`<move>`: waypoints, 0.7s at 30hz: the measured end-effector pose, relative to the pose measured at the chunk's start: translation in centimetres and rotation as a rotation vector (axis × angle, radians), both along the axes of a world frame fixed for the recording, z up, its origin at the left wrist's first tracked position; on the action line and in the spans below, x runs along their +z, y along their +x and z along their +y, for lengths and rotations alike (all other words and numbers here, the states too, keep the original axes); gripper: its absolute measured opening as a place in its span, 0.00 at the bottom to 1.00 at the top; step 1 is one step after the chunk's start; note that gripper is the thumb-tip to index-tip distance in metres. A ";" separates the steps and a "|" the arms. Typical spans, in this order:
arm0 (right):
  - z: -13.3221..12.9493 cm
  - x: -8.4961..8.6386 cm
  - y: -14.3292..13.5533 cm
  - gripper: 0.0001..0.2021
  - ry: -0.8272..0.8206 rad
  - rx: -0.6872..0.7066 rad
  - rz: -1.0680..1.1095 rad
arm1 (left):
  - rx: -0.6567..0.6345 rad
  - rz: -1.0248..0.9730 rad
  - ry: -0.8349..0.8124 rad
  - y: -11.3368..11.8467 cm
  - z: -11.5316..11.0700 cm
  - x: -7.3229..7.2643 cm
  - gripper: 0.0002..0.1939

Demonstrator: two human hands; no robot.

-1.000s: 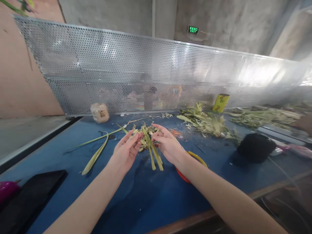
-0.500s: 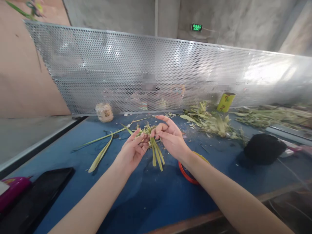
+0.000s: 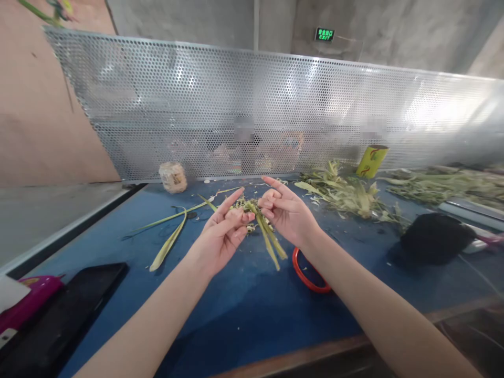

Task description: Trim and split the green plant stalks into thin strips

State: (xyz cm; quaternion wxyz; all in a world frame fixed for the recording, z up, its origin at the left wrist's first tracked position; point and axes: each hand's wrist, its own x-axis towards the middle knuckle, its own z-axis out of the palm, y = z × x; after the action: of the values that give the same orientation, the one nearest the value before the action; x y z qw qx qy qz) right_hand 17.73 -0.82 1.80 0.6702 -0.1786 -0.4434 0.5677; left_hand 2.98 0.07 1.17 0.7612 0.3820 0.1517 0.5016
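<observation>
Over the blue table [image 3: 244, 315], my left hand [image 3: 222, 233] has thumb and fingers pressed together, index finger pointing up. My right hand [image 3: 289, 212] faces it, also closed in a pinch with the index finger stretched out. A bundle of green leaf strips [image 3: 270, 239] hangs down between the hands, nearest my right fingertips. What exactly each pinch holds is too small to make out. Behind the fingers lie leafy scraps [image 3: 252, 203]. A red ring-shaped object [image 3: 311, 281] sits under my right forearm.
Long leaves [image 3: 169, 244] lie at left, near a wrapped roll [image 3: 173, 177]. Leaf piles [image 3: 350, 197], a yellow-green tube [image 3: 372, 161] and a black bundle [image 3: 437, 239] are at right. A black tray [image 3: 90, 294] sits front left; a perforated metal screen [image 3: 236, 94] stands behind.
My right hand has shifted slightly right and up, and the leaf strips now slant further right. My left fingers have curled in, index finger raised. The view has shifted slightly.
</observation>
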 end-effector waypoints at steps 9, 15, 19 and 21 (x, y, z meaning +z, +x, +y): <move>0.0 0.3 0.7 0.18 0.002 -0.093 -0.047 | -0.139 0.061 -0.002 -0.3 -1.2 0.4 0.22; 0.3 -0.6 0.4 0.16 0.095 -0.133 -0.153 | 0.051 0.074 -0.011 0.3 -0.4 0.2 0.16; 0.5 -1.5 -0.3 0.16 0.126 -0.099 -0.302 | 0.115 0.074 -0.088 0.0 0.8 0.0 0.18; 0.5 -1.5 0.1 0.15 0.154 -0.193 -0.422 | 0.139 0.067 -0.125 -0.4 0.8 0.1 0.18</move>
State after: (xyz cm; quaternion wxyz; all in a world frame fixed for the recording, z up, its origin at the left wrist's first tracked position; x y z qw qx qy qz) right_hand 17.88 -0.29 0.29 0.6255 -0.2830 -0.5966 0.4157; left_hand 2.63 0.89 1.29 0.7415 0.3390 0.2342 0.5296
